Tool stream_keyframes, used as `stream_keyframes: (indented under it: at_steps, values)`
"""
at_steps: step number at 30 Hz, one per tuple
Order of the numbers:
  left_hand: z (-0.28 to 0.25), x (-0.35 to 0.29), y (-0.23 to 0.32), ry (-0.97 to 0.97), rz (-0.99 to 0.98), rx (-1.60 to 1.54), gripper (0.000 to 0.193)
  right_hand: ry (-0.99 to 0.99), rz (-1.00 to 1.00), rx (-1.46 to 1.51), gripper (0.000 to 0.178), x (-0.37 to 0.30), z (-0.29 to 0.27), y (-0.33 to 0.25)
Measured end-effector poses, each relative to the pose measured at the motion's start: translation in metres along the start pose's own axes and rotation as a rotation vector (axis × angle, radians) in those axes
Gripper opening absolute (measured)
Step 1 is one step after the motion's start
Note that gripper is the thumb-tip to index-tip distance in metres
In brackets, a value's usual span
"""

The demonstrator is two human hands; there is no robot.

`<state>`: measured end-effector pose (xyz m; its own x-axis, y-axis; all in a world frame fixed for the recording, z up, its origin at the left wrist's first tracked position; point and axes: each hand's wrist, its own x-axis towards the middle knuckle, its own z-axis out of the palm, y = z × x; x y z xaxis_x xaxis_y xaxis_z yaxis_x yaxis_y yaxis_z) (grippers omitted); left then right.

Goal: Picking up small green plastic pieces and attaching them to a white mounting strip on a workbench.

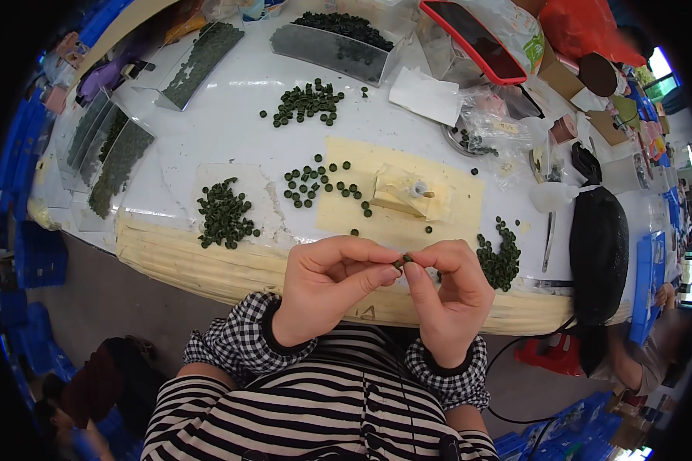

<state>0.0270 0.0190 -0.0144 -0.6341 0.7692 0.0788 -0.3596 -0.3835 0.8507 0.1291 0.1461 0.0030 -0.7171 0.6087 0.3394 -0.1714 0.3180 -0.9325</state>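
Observation:
My left hand [327,280] and my right hand [452,296] meet fingertip to fingertip above the table's near edge. Between their pinched thumbs and forefingers is a tiny dark green piece [399,263], mostly covered by the fingers. Just beyond lies a yellow sheet [346,213] bearing a tape-wrapped block [392,192] with a small metal peg on top. Round dark green pieces [307,184] are scattered at the sheet's left side. A heap of similar small green pieces [227,213] sits left of my hands, and another heap [501,257] to the right.
A further heap of green pieces [307,104] lies farther back. Clear bins [331,54] of dark pieces stand along the far and left sides. At right are a red-cased phone [477,42], tweezers [549,242], a white squeeze bottle [552,197] and a black bag [598,253].

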Motion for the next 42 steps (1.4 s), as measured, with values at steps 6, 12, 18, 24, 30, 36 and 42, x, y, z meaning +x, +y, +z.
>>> stream_keyframes:
  at_steps: [6,12,18,24,30,36,42]
  values:
    - [0.001,-0.002,-0.002,0.019,0.033,0.036,0.018,0.008,0.002,0.023,0.014,-0.003,0.002,-0.001]
    - [0.001,-0.002,0.001,0.030,0.012,0.044,0.019,-0.007,0.033,0.044,0.012,-0.003,0.001,-0.001]
    - [0.000,-0.002,-0.001,0.028,0.026,0.031,0.019,0.003,0.032,0.044,0.012,-0.003,0.003,-0.001]
    - [0.001,-0.001,-0.002,0.028,0.110,0.128,0.021,0.022,-0.116,-0.171,0.015,-0.002,0.004,-0.004]
    - [0.003,-0.001,0.000,0.032,0.142,0.193,0.024,0.024,-0.170,-0.284,0.017,-0.004,0.003,-0.010]
    - [0.003,-0.001,0.001,0.020,0.237,0.389,0.025,-0.001,-0.121,-0.249,0.017,-0.007,0.001,-0.013]
    - [0.004,0.000,0.004,-0.005,0.299,0.553,0.026,-0.066,-0.039,-0.167,0.018,-0.011,-0.004,-0.014]
